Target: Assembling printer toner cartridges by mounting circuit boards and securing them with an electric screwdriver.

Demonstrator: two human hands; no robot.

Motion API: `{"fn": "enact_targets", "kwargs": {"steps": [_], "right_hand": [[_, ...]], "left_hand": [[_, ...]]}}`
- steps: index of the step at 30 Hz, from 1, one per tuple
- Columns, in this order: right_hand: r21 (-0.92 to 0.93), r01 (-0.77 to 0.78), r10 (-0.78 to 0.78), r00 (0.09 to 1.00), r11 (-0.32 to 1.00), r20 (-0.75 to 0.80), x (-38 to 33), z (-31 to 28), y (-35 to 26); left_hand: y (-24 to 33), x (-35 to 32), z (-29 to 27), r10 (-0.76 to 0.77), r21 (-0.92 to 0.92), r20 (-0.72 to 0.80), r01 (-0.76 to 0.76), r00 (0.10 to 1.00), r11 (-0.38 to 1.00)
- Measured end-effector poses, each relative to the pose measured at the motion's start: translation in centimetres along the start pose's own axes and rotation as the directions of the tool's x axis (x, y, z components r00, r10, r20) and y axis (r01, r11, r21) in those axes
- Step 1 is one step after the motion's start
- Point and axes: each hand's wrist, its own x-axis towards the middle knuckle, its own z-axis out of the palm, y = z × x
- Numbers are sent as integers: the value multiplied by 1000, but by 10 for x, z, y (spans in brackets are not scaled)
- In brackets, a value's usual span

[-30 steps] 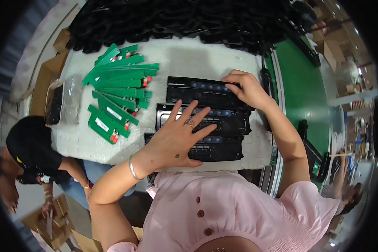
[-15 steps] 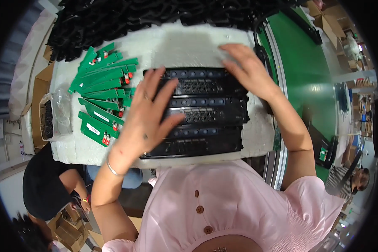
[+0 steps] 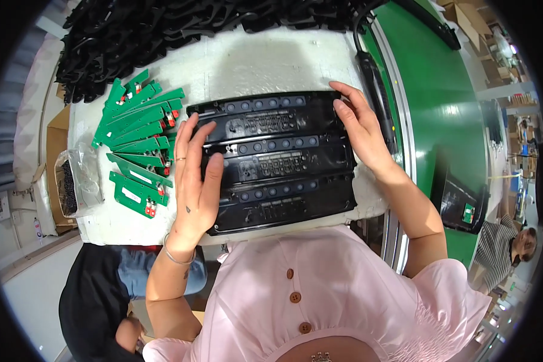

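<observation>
- Has three black panels point(image 3: 241, 170) laid in close rows on a white work surface point(image 3: 320, 66), centred before the body.
- Spreads left hand point(image 3: 194, 187) over their left ends, thumb and fingers apart.
- Holds right hand point(image 3: 363, 131) at the farthest panel's right end, digits likewise apart (firmness of touch impossible to tell).
- Has green circuit boards point(image 3: 137, 125) fanned out leftward.

The person's left hand point(image 3: 195, 187) points its loosely parted fingers point(image 3: 193, 149) forward, its thumb point(image 3: 213, 178) upright beside them; the right hand point(image 3: 363, 136), well apart from it, angles inward with fingers slightly bent. Both bare forearms point(image 3: 413, 202) reach forward from bent elbows point(image 3: 429, 241).
</observation>
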Motion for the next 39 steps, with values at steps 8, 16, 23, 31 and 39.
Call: {"fn": "enact_targets", "kwargs": {"steps": [8, 16, 23, 31, 39], "right_hand": [[-184, 440, -456, 888, 879, -54, 78, -37, -86], [-551, 625, -796, 591, 553, -129, 205, -77, -198], [-711, 116, -239, 968, 693, -74, 320, -64, -231], [-787, -62, 16, 998, 614, -67, 354, -43, -231], [-93, -216, 212, 976, 972, -49, 363, -108, -213]], "left_hand": [[5, 41, 6, 54, 238, 261, -119, 964, 964], [8, 34, 15, 62, 386, 373, -216, 926, 897], [9, 28, 19, 100, 394, 348, -242, 932, 886], [11, 33, 15, 132, 282, 416, -266, 900, 922], [21, 34, -5, 106, 188, 402, -195, 909, 963]]}}
